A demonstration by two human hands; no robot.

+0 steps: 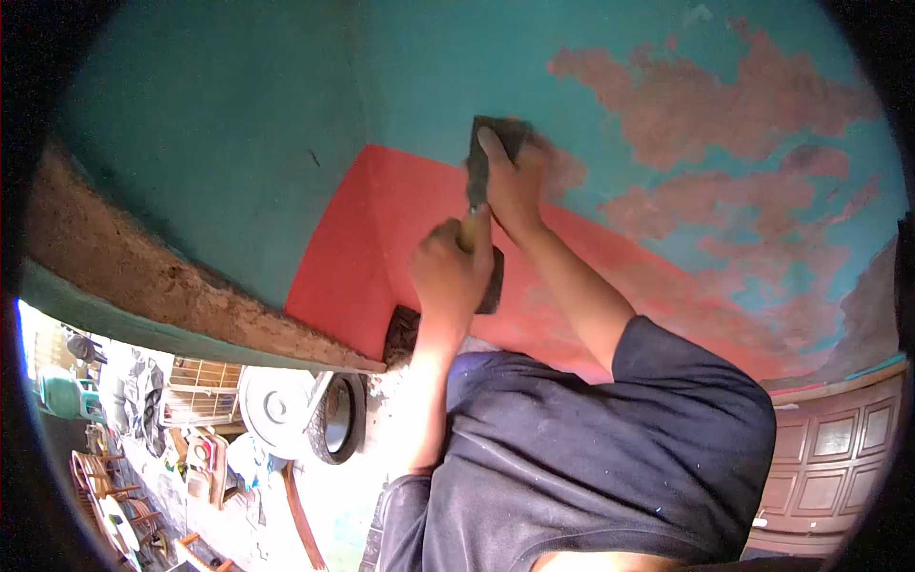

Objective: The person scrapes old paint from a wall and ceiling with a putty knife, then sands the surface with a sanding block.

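A dark plastering trowel (479,181) with a yellowish handle lies against the painted wall (429,105), near the border between its teal and red parts. My left hand (448,272) is closed around the handle, and the trowel's dark rear end shows past its fingers. Higher up, my right hand (515,186) grips the front end of the blade, its thumb lying on the plate. Its other fingers are blurred and partly hidden. Brownish-pink patches (648,105) spread over the teal surface to the right of the hands.
A rough brown ledge (162,267) runs along the left. Beyond it are a wheel with a tyre (335,419), a wire rack (202,391), wooden chairs (105,477) and other clutter. A brown panelled door (829,448) stands at the lower right.
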